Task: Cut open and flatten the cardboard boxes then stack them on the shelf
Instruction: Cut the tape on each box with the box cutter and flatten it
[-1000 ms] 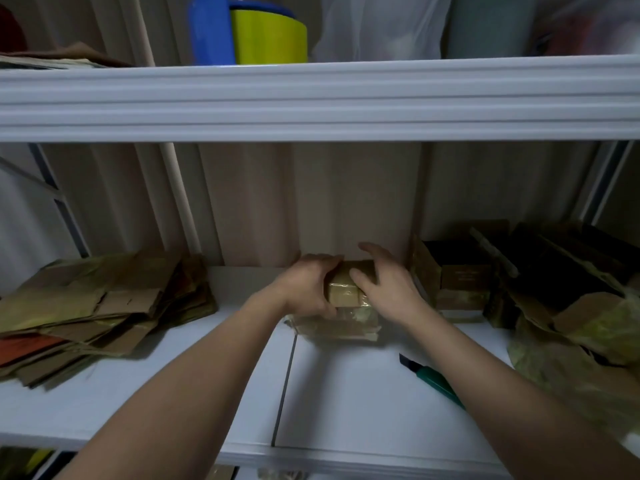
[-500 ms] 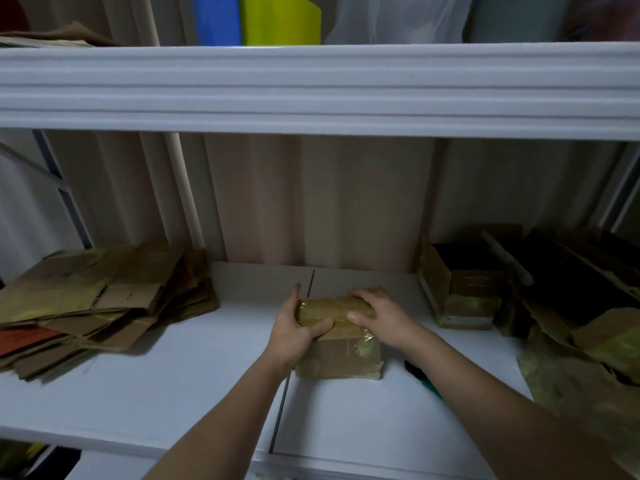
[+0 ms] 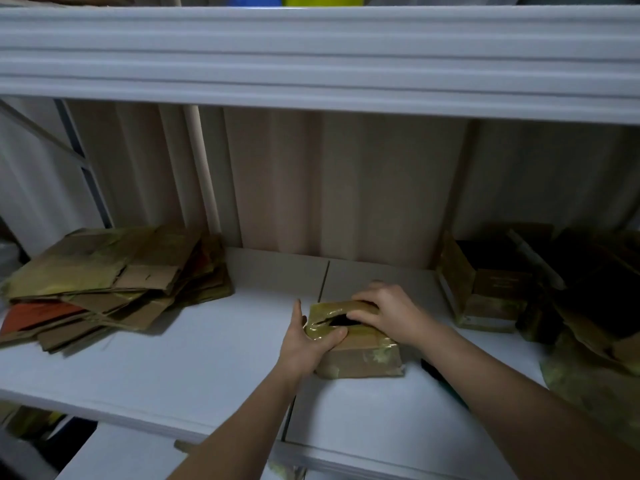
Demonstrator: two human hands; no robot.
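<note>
Box (image 3: 360,344) sits gripped between left hand (image 3: 304,344) and right hand (image 3: 388,311).

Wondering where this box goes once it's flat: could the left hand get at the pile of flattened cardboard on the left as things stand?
Probably yes, once it lets go: the left hand grips the taped box, and only bare shelf lies between it and the flattened cardboard pile.
</note>
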